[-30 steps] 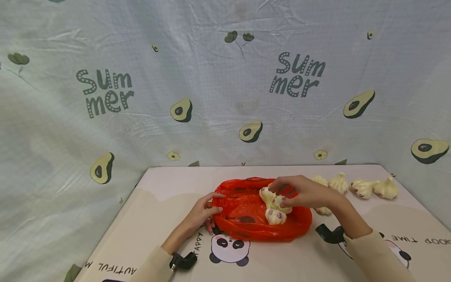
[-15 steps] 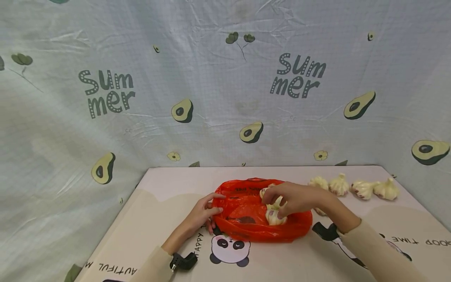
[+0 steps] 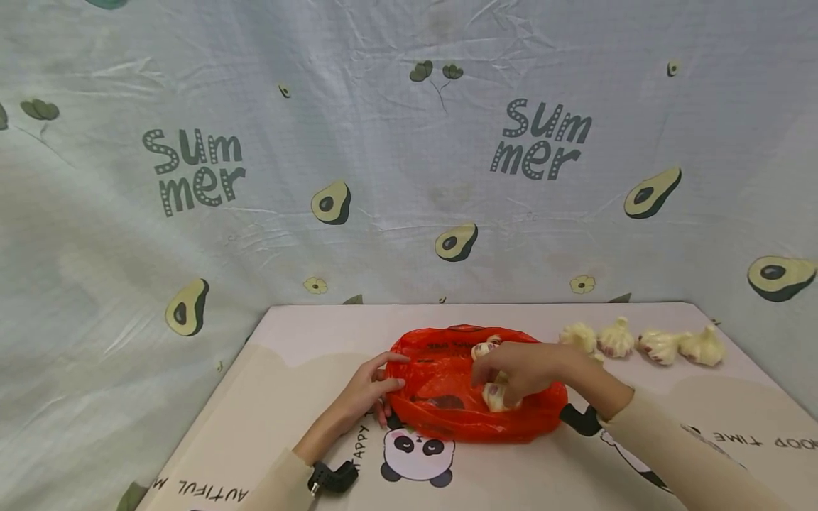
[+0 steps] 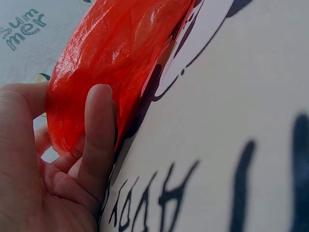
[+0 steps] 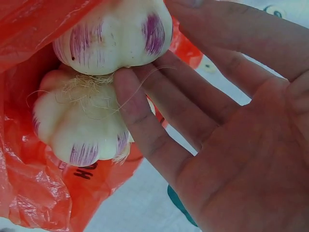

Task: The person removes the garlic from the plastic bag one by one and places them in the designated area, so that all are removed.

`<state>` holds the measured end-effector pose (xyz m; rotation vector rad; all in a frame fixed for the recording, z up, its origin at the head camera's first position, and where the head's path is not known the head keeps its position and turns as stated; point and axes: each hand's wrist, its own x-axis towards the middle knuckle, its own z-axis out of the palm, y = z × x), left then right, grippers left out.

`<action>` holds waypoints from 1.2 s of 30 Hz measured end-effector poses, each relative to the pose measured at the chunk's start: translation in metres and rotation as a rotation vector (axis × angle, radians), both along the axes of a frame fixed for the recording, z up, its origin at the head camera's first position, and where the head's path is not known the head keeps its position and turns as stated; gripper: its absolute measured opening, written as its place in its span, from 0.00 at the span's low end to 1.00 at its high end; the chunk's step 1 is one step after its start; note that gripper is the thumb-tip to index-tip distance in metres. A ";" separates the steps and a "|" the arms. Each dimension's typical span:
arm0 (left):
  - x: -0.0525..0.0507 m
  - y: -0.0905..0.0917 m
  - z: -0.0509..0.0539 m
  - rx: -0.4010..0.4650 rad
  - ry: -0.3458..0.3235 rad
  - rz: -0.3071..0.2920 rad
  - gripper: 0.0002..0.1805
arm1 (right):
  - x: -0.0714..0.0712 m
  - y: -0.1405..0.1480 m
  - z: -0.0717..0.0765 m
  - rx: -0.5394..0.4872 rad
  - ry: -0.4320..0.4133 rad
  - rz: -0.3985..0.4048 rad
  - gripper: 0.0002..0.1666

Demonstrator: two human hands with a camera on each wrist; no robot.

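Avocado-print cloth (image 3: 383, 149) backs a pale tabletop (image 3: 287, 383). Left hand (image 3: 366, 385) pinches one end of a red bag (image 3: 441, 380); right hand (image 3: 527, 367), fingers extended, touches garlic bulbs (image 5: 82, 121) inside. Loose bulbs (image 3: 616, 338) lie rightward.

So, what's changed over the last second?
In the head view, the right hand moved down and slightly left, now covering more of the garlic in the bag. Can't tell whether it grips a bulb. Unchanged: left hand on the left rim of the red bag; garlic row beyond it to the right.
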<state>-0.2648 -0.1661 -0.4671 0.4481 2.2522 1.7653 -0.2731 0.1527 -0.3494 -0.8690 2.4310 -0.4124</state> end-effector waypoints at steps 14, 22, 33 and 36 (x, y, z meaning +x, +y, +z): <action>0.001 -0.002 0.001 0.001 0.006 0.003 0.24 | -0.003 -0.014 -0.001 0.157 0.033 0.014 0.29; 0.000 -0.001 0.000 0.007 -0.001 -0.003 0.24 | 0.000 -0.019 -0.002 0.227 0.030 -0.006 0.31; -0.001 0.000 0.001 0.014 -0.026 0.007 0.25 | 0.000 -0.024 -0.002 0.253 0.034 0.001 0.30; -0.001 0.000 0.001 0.017 -0.026 0.008 0.25 | -0.001 -0.024 -0.003 0.248 0.036 0.005 0.30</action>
